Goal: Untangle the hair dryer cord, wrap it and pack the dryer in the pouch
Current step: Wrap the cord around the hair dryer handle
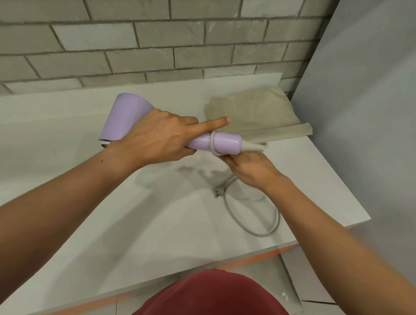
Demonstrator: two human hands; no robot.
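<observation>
Pale grey, smooth flat surface bounded at the back by a grey brick wall and at the right by a plain grey panel; near edge trimmed with an orange strip, right edge ending just past the cord loop. Broad open room across the left and middle of the surface; right rear corner taken up by a crumpled beige fabric pouch, lying flat close to the wall and the panel. No brand, label or writing readable anywhere. Lilac plastic hair dryer held above the surface, barrel to the left, handle pointing right toward the pouch. Left hand closed around the upper handle where it meets the barrel, index finger stretched straight out to the right along the handle, forearm coming in from the lower left. Grey rubber cord looped once around the handle. Right hand just beneath the handle's end, fingers curled upward and pinching the cord there, wrist bent, forearm from the lower right. Rest of the cord hanging down into a slack loop on the surface, grey plug resting near the middle.
</observation>
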